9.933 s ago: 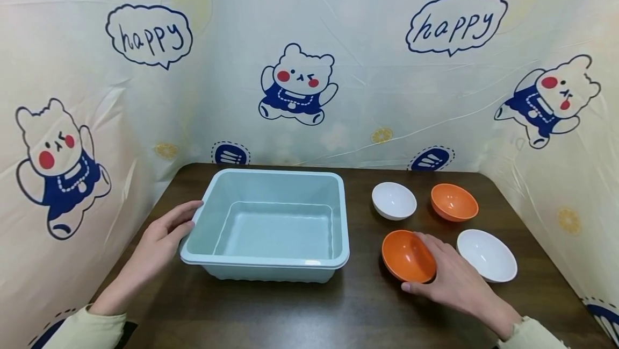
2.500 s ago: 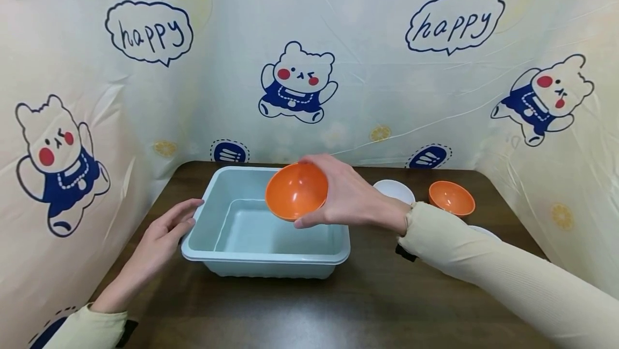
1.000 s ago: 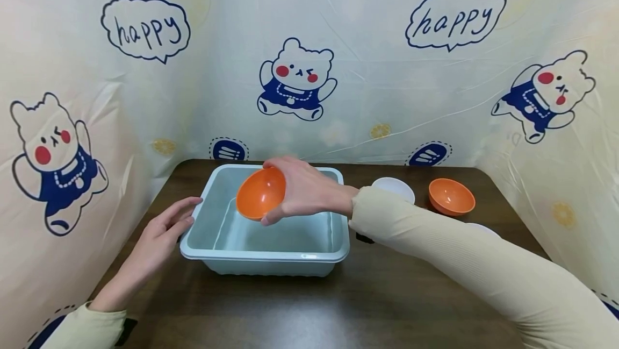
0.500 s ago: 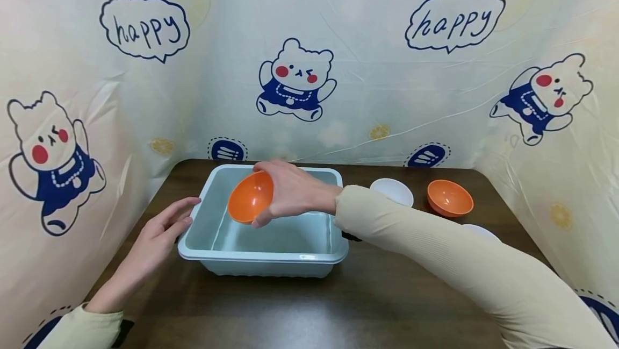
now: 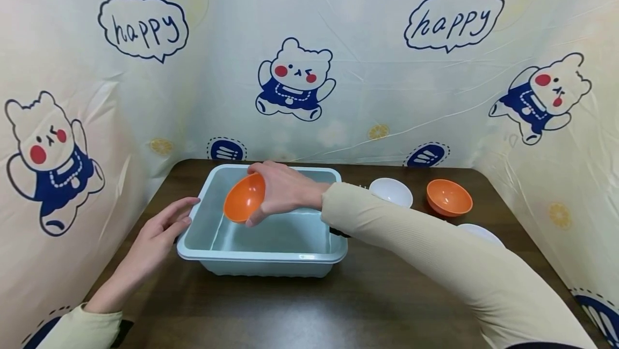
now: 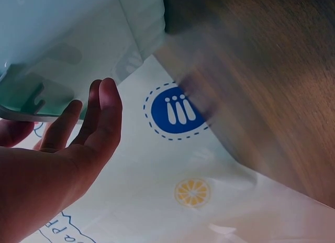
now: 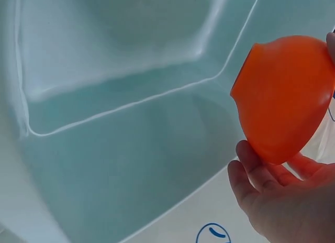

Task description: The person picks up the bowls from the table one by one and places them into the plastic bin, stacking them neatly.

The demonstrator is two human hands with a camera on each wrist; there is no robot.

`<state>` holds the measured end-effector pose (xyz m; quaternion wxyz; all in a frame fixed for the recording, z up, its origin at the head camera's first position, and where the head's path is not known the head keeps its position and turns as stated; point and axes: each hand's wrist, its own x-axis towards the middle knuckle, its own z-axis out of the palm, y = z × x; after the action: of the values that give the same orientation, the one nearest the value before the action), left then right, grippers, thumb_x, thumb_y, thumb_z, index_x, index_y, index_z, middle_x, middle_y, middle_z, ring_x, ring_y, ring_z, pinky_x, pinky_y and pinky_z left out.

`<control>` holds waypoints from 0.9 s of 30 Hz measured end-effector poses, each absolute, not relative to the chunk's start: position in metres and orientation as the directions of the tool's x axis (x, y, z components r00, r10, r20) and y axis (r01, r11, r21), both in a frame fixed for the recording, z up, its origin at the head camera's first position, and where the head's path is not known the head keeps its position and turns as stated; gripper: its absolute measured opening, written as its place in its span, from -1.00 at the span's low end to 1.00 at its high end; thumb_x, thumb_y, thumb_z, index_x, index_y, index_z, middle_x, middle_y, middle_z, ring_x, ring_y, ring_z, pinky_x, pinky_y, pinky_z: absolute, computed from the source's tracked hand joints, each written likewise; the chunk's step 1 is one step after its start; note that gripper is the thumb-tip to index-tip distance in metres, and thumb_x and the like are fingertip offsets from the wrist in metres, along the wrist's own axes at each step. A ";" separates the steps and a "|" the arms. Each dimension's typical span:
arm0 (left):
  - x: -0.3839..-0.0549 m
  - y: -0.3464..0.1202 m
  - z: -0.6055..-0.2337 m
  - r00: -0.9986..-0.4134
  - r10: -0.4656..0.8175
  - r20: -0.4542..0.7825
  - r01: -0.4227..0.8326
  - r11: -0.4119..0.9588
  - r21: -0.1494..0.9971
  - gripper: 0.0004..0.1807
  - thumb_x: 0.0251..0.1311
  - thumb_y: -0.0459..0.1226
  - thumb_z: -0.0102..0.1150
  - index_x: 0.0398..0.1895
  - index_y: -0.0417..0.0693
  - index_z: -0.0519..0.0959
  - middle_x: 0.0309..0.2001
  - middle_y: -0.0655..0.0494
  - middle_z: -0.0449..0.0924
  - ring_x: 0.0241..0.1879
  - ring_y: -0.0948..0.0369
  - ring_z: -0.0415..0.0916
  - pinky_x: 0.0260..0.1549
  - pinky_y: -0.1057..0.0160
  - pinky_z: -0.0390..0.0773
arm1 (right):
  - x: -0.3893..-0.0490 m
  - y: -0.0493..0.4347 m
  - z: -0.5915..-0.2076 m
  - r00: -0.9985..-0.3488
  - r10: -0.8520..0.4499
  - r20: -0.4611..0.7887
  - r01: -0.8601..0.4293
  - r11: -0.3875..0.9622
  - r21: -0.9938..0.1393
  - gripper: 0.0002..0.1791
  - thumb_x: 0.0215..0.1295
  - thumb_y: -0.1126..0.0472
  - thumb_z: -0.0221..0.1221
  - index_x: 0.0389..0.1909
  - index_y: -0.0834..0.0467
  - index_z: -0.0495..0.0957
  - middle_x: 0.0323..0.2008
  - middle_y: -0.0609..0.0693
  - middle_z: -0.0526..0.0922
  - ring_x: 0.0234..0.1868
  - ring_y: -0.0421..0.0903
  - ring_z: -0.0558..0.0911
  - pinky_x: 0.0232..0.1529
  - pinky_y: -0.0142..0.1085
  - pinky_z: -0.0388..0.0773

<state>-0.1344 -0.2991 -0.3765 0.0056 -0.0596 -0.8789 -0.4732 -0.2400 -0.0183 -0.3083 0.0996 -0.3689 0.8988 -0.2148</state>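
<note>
In the head view, my right hand point(image 5: 285, 190) grips an orange bowl point(image 5: 244, 198) by its rim and side, thumb nearest me. The bowl is held tilted over the left part of a pale blue-green plastic basin point(image 5: 263, 256), above its floor. From the right wrist, the bowl point(image 7: 285, 99) shows its outer side, with fingers under it and the basin wall point(image 7: 136, 164) beyond. My left hand point(image 5: 155, 239) touches the basin's left rim, fingers loosely extended. The left wrist view shows that hand point(image 6: 68, 159) beside the basin's outer wall.
On the brown wooden table point(image 5: 242, 311), right of the basin, stand a white bowl point(image 5: 391, 192), another orange bowl point(image 5: 448, 197) and a second white bowl point(image 5: 481, 232), partly hidden by my right sleeve point(image 5: 425, 247). A printed curtain point(image 5: 367, 69) surrounds the table.
My right hand has lifted the near orange bowl from the table and carried it left over the basin. Lately it has drifted slightly farther left. The left hand stays at the rim.
</note>
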 end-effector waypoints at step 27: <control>-0.135 -0.301 -0.377 -0.992 0.103 0.072 0.118 0.553 0.825 -0.47 0.70 -0.19 -0.16 0.60 -0.16 0.24 0.53 -0.35 0.22 0.39 -0.37 0.35 0.04 0.22 0.62 | -0.246 -0.035 -0.321 -0.709 -0.704 -0.022 -0.615 0.633 -0.470 0.04 -0.03 -0.27 0.50 0.45 0.10 0.39 0.14 -0.05 0.53 0.08 -0.15 0.45 -0.07 -0.32 0.53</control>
<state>-0.1349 -0.3006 -0.3767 0.0078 -0.0626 -0.8812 -0.4686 -0.2458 -0.0349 -0.3213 0.1021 -0.3672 0.8980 -0.2200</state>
